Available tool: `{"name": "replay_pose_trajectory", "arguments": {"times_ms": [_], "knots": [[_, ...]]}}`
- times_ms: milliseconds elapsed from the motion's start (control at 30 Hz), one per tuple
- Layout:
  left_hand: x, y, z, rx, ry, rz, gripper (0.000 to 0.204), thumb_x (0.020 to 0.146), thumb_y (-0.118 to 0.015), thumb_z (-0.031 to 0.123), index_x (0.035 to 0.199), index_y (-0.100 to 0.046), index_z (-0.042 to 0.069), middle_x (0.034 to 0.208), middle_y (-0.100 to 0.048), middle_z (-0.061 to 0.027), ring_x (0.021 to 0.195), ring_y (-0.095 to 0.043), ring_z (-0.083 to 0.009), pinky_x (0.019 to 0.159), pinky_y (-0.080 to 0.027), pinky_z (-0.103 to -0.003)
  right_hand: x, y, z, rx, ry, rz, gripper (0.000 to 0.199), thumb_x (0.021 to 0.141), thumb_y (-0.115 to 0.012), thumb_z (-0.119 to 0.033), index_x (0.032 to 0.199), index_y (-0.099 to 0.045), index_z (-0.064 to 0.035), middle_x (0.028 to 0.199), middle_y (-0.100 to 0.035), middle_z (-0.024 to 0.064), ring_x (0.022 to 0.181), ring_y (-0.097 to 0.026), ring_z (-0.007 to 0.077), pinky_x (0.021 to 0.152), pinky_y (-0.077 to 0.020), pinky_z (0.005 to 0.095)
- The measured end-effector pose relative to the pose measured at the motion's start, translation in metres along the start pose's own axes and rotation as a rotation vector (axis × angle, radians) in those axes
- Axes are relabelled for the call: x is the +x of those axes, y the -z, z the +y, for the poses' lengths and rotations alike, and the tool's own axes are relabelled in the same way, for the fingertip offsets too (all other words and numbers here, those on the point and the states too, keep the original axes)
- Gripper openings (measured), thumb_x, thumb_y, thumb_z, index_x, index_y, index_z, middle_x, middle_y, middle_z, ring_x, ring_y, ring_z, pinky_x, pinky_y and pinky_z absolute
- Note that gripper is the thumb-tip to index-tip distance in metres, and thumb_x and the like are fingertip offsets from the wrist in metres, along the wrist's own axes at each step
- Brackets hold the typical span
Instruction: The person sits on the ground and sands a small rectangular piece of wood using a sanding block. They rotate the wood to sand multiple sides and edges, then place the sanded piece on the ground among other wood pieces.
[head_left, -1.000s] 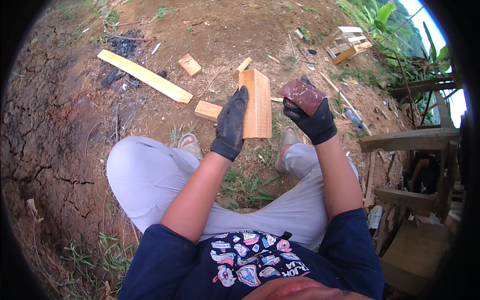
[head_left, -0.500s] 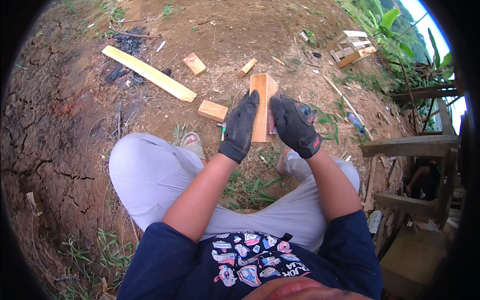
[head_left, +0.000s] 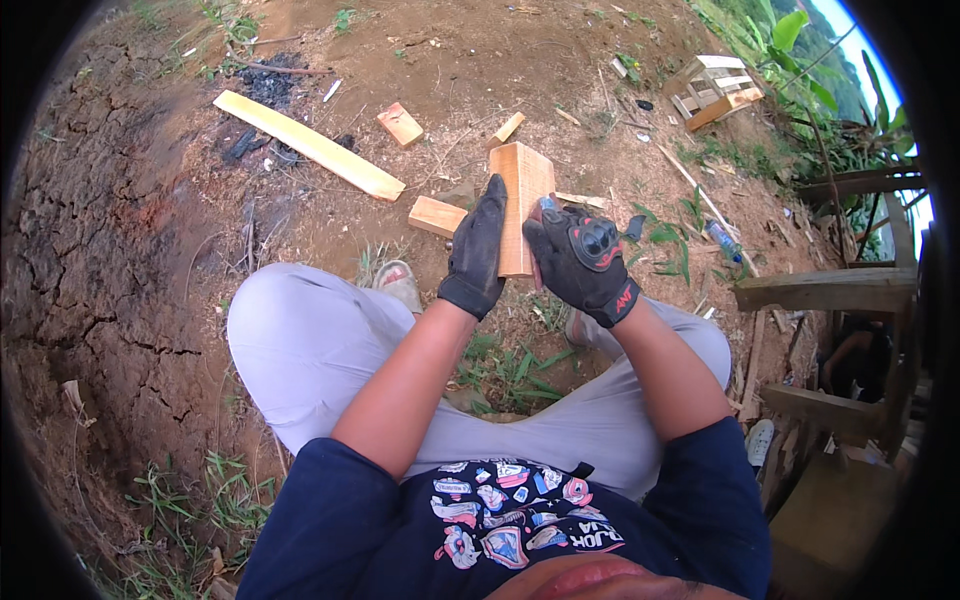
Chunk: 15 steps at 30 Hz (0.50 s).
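Observation:
A light-brown wooden block [head_left: 517,215] stands tilted between my two gloved hands, above the ground in front of my knees. My left hand [head_left: 477,250] is wrapped against its left side, with the thumb side up. Against the block's right face, my right hand [head_left: 582,252] presses a reddish-brown sheet of sandpaper [head_left: 537,274], of which only a narrow edge shows. The fingers of the right hand are bent around the sheet and partly hidden by the glove's back.
A long plank [head_left: 305,145] lies at the left near charcoal [head_left: 268,85]. Short wood offcuts [head_left: 400,125] and a block [head_left: 435,215] lie ahead. Toward the right are a slatted wooden crate [head_left: 718,92], a plastic bottle [head_left: 722,240] and a wooden frame [head_left: 830,290], with another person [head_left: 858,362] behind it.
My right hand has slid toward me and left along the block's right face, its knuckles turning upward. The block has turned slightly, showing more of its upper face. My left hand keeps its hold.

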<state>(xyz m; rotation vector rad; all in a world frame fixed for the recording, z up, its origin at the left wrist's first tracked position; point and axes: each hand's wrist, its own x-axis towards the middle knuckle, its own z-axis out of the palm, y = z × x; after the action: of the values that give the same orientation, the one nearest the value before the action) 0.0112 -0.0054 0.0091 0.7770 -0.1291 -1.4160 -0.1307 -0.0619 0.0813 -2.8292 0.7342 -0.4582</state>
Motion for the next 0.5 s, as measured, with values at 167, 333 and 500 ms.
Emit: {"name": "replay_pose_trajectory", "arguments": {"times_ms": [167,333,500], "knots": [[0.003,0.004,0.000,-0.028,0.022,-0.037,0.058,0.110,-0.050,0.054,0.142,-0.054,0.005,0.120,-0.070,-0.0107,0.104,-0.073,-0.0191,0.087,-0.063,-0.035,0.000,-0.015,0.025,-0.220,0.067,0.159,0.015,0.098,-0.060,-0.020,0.105,-0.070,-0.0098,0.092,-0.068,0.0118,0.080,-0.068,0.0334,0.067,-0.0540,0.0454],[0.010,0.012,-0.005,0.061,0.041,-0.021,0.065,0.110,-0.045,0.057,0.150,-0.046,0.005,0.131,-0.066,-0.0149,0.114,-0.071,-0.0238,0.094,-0.063,-0.040,0.002,-0.015,0.024,-0.074,-0.048,-0.006,0.020,0.101,-0.059,-0.025,0.100,-0.071,-0.0093,0.093,-0.072,0.0130,0.080,-0.070,0.0352,0.071,-0.0550,0.0469],[0.016,0.011,-0.013,-0.072,-0.004,0.014,0.059,0.108,-0.054,0.056,0.133,-0.061,0.002,0.111,-0.072,-0.0077,0.096,-0.073,-0.0154,0.081,-0.062,-0.031,0.002,-0.003,-0.004,-0.001,-0.104,0.022,0.021,0.105,-0.053,-0.021,0.107,-0.067,-0.0059,0.091,-0.070,0.0138,0.081,-0.070,0.0344,0.068,-0.0538,0.0471]]}}
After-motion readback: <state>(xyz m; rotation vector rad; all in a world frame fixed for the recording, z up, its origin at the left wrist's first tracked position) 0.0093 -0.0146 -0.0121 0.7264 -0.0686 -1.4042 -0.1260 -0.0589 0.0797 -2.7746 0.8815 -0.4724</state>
